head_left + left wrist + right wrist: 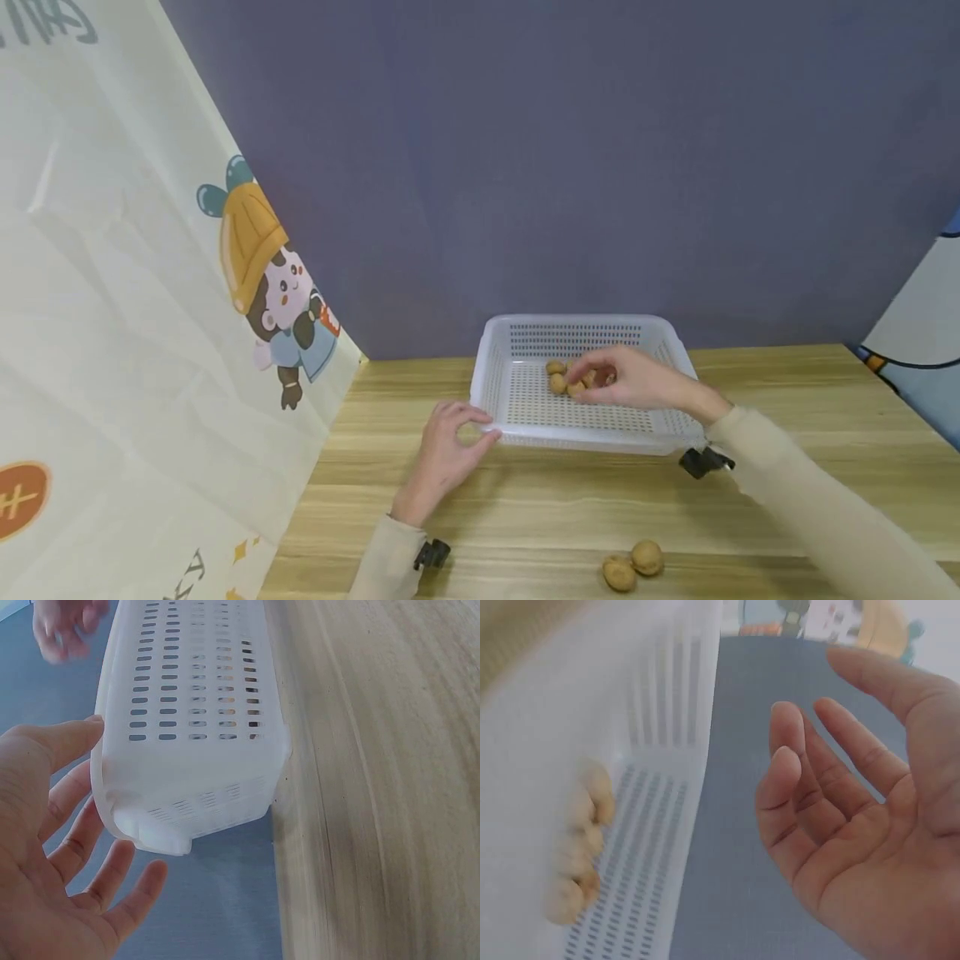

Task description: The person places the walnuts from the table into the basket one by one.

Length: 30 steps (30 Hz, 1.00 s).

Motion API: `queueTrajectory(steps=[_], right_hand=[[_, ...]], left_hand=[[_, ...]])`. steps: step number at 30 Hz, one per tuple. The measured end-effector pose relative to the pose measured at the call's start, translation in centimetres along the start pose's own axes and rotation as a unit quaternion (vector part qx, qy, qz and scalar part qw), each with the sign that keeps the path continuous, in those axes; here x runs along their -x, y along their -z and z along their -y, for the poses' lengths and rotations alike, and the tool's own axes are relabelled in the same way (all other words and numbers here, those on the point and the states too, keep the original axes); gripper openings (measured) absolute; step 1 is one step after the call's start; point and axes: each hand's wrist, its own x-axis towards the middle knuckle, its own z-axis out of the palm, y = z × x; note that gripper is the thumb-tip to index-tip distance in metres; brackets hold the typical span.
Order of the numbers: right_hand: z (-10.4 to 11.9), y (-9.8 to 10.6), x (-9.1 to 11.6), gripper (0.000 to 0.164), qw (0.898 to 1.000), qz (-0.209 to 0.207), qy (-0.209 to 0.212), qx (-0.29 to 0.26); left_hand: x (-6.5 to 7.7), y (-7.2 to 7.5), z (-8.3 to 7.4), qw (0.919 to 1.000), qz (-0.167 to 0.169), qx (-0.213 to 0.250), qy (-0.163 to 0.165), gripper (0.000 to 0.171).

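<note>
A white plastic basket [585,435] with slotted walls stands at the back of the wooden table. Several walnuts [557,383] lie together on its floor, partly hidden by my right hand [637,379]. That hand is above them, and the right wrist view has its fingers loosely bent with nothing between them. At the basket's near left corner, my left hand [450,446] holds the rim between thumb [79,739] and index finger, while its other fingers spread loosely. Two more walnuts [647,557] sit side by side on the table near the front.
Behind the basket rises a dark blue-grey panel [525,167]. A white sheet with cartoon prints [112,292] borders the left side. Wood-grain tabletop [525,517] runs between the basket and the front walnuts. Each wrist carries a small black device [431,554].
</note>
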Motion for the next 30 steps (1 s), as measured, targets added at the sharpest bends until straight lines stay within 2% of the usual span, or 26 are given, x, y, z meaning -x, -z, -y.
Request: queueTrajectory(steps=[6, 11, 13, 18, 23, 27, 30], right_hand=[[-0.2, -4.9, 5.9, 0.027, 0.999, -0.005, 0.044, -0.022], [-1.4, -8.6, 9.2, 0.027, 0.995, -0.043, 0.091, 0.001], [-2.0, -9.7, 10.2, 0.028, 0.994, -0.044, 0.101, 0.002], [-3.2, -11.4, 11.9, 0.035, 0.996, -0.009, 0.087, -0.018], [-3.9, -12.4, 12.6, 0.04, 0.996, 0.015, 0.083, -0.027], [-4.4, -12.8, 12.9, 0.036, 0.992, 0.053, 0.079, -0.081], [-4.6, -13.0, 13.0, 0.03, 0.989, 0.059, 0.082, -0.105]], left_hand=[[0.1, -0.1, 0.0, 1.0, 0.002, -0.009, 0.002, 0.023], [0.1, 0.0, 0.0, 0.9999, -0.007, -0.011, -0.004, 0.023], [0.0, 0.0, 0.0, 0.9999, -0.006, -0.008, -0.003, 0.023], [0.0, 0.1, 0.0, 0.9999, 0.003, -0.009, 0.005, 0.023], [0.0, 0.1, 0.0, 0.9999, 0.0, -0.01, 0.002, 0.023], [-0.1, 0.1, 0.0, 0.9999, 0.002, -0.011, 0.003, 0.023], [-0.1, 0.2, 0.0, 0.9999, 0.002, -0.01, 0.002, 0.023]])
